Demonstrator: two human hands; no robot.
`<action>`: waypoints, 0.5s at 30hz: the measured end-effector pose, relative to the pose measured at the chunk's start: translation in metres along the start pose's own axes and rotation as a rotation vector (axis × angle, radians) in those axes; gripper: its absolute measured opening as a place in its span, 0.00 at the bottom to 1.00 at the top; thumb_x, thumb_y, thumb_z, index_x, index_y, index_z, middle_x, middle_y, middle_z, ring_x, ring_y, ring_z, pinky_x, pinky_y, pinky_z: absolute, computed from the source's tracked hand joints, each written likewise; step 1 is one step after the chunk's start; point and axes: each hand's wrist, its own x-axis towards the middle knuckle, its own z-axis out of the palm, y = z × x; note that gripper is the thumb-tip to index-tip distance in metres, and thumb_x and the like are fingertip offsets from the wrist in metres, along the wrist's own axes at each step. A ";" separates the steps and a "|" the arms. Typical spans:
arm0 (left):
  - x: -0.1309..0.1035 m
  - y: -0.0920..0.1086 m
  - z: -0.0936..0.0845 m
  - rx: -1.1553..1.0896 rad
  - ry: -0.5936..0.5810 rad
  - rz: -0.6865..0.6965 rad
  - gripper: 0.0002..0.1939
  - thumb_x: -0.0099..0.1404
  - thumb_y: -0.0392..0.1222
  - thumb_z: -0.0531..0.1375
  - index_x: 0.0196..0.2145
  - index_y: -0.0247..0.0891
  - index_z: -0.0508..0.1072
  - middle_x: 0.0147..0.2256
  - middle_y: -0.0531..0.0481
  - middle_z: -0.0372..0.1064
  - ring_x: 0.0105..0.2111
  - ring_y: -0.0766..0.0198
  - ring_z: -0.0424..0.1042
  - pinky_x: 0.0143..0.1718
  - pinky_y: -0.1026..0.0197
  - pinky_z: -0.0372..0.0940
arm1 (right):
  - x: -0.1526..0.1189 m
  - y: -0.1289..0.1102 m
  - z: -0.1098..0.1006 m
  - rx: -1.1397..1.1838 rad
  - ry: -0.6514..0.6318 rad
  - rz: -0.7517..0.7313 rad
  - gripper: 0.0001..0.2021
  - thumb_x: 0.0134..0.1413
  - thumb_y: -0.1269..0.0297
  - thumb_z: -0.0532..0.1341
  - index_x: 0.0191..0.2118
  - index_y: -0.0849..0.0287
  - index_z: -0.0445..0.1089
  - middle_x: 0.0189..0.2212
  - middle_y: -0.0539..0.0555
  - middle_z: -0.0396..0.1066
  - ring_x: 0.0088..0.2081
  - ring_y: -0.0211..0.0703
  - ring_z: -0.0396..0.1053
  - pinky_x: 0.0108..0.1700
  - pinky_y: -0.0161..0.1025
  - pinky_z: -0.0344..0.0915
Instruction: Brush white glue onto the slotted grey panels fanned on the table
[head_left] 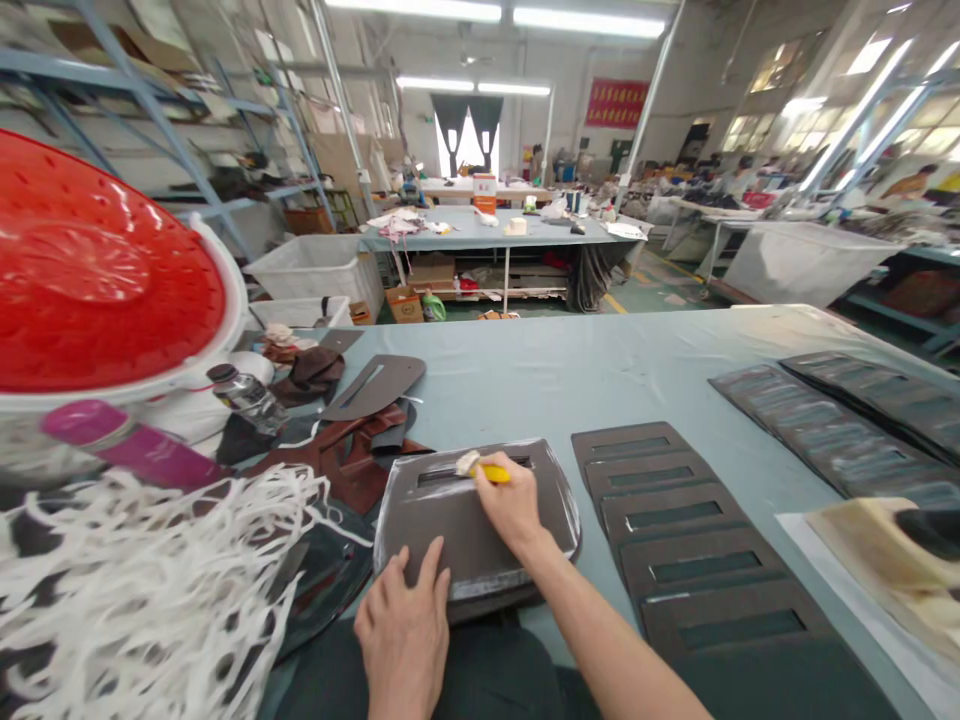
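A dark grey, rounded panel [472,540] with a narrow slot lies before me, white smears along its edges and slot. It appears to rest on other dark pieces. My left hand [405,625] lies on its near left part, fingers spread and holding nothing. My right hand [510,500] is closed around a yellow-handled brush [495,473], whose whitish head [466,463] is at the slot. To the right, several overlapping dark slotted panels [675,510] form a row. The brush handle is partly hidden by my fingers.
White strips [142,580] are heaped at the left, near a purple spray can [135,443], a bottle [247,395] and a red fan-like cover [97,270]. Brown scraps [352,455] lie behind the panel. More smeared panels [810,420] and a stained, pale block [885,570] are at right.
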 end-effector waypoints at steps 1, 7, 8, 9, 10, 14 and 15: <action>0.000 -0.001 0.001 -0.004 0.001 0.002 0.20 0.66 0.45 0.48 0.54 0.52 0.66 0.51 0.42 0.62 0.45 0.51 0.63 0.44 0.50 0.57 | 0.002 0.012 -0.017 -0.056 0.048 0.029 0.08 0.53 0.64 0.55 0.30 0.57 0.71 0.26 0.51 0.72 0.26 0.38 0.68 0.33 0.32 0.61; 0.012 0.007 0.000 -0.027 0.005 -0.053 0.18 0.65 0.48 0.49 0.48 0.47 0.72 0.46 0.40 0.65 0.43 0.48 0.63 0.44 0.45 0.56 | -0.002 0.057 -0.095 -0.165 0.276 0.092 0.13 0.58 0.60 0.53 0.37 0.60 0.72 0.30 0.54 0.74 0.29 0.40 0.70 0.34 0.33 0.62; 0.017 0.012 0.000 -0.061 -0.013 -0.059 0.17 0.65 0.48 0.49 0.46 0.45 0.73 0.45 0.40 0.65 0.43 0.48 0.63 0.44 0.44 0.56 | -0.007 0.061 -0.099 -0.180 0.262 0.100 0.14 0.59 0.59 0.52 0.40 0.59 0.72 0.31 0.55 0.75 0.30 0.41 0.71 0.34 0.34 0.63; 0.022 0.019 -0.001 -0.126 -0.042 -0.059 0.17 0.65 0.47 0.49 0.44 0.44 0.73 0.45 0.40 0.65 0.44 0.48 0.63 0.44 0.43 0.57 | -0.013 0.064 -0.100 -0.203 0.234 0.113 0.15 0.60 0.59 0.52 0.43 0.58 0.72 0.32 0.55 0.75 0.29 0.41 0.72 0.33 0.34 0.63; 0.028 0.028 -0.001 -0.230 -0.080 -0.050 0.17 0.65 0.46 0.48 0.43 0.42 0.73 0.44 0.41 0.66 0.44 0.49 0.64 0.44 0.44 0.58 | -0.019 0.067 -0.100 -0.228 0.200 0.131 0.15 0.60 0.58 0.52 0.44 0.56 0.72 0.32 0.55 0.75 0.28 0.42 0.72 0.32 0.35 0.64; 0.053 0.072 0.009 -0.819 -0.293 -0.015 0.17 0.65 0.45 0.48 0.44 0.37 0.70 0.43 0.42 0.67 0.41 0.59 0.68 0.47 0.52 0.61 | -0.038 0.069 -0.097 -0.205 0.147 0.118 0.15 0.63 0.60 0.50 0.48 0.54 0.70 0.37 0.56 0.75 0.33 0.45 0.74 0.35 0.37 0.66; 0.059 0.084 0.012 -0.932 -0.336 -0.037 0.17 0.64 0.45 0.49 0.45 0.36 0.70 0.43 0.42 0.68 0.41 0.59 0.69 0.48 0.52 0.61 | -0.041 0.067 -0.097 -0.194 0.156 0.097 0.16 0.64 0.60 0.49 0.49 0.56 0.69 0.39 0.57 0.75 0.35 0.46 0.74 0.37 0.38 0.67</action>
